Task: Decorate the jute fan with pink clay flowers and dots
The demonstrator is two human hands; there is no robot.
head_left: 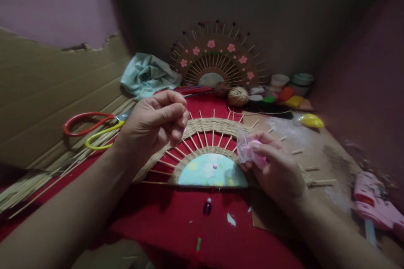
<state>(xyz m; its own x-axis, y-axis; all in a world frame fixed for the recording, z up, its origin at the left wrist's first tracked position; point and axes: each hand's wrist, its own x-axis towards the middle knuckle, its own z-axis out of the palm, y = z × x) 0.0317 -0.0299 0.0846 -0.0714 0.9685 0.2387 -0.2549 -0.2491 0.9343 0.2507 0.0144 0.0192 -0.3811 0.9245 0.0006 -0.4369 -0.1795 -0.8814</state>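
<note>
My right hand (277, 164) grips a small clear plastic bag of pink clay (259, 160), its crumpled mouth pointing left. My left hand (160, 119) is raised, thumb and fingers pinched together; whatever may be between the fingertips is too small to make out. Beneath both hands lies a half-round woven fan (217, 125) with thin sticks radiating through it. At its centre is a pale blue patterned half-circle (195, 172) with a tiny pink ball (215, 166) on it. A purple bead (207, 207) hangs or lies below the fan's straight edge.
Red-and-yellow-handled scissors (90, 122) lie left over long thin sticks (59, 176). A finished-looking flowered fan (211, 46) stands behind, near a twine ball (238, 96), colored clay packets (293, 101) and blue cloth (148, 75). A pink glue gun (374, 206) sits right, beside cardboard (271, 218).
</note>
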